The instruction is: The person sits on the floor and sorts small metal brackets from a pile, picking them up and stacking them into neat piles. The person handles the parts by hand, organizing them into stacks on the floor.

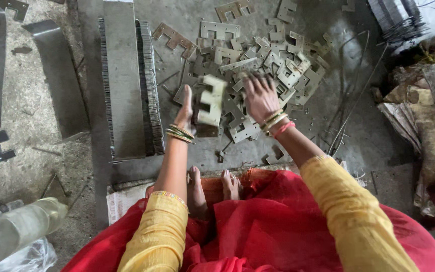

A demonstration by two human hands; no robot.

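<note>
A wide grey metal sheet [258, 151] on the floor carries a loose heap [273, 60] of flat notched plates, spread just ahead of both hands and reaching up and to the right. A tall stack [127, 80] of long strips runs lengthwise on the left, just beside the left hand [186, 112]. That hand stands edge-up and grasps a small bundle [210, 103] of pale E-shaped plates, its long axis roughly upright in the view; motion blur makes the exact grip uncertain. The right hand [259, 96] is nearer the heap, palm down and fingers spread on its near edge, apparently released, with the bundle just to its left, between the 2 hands.
</note>
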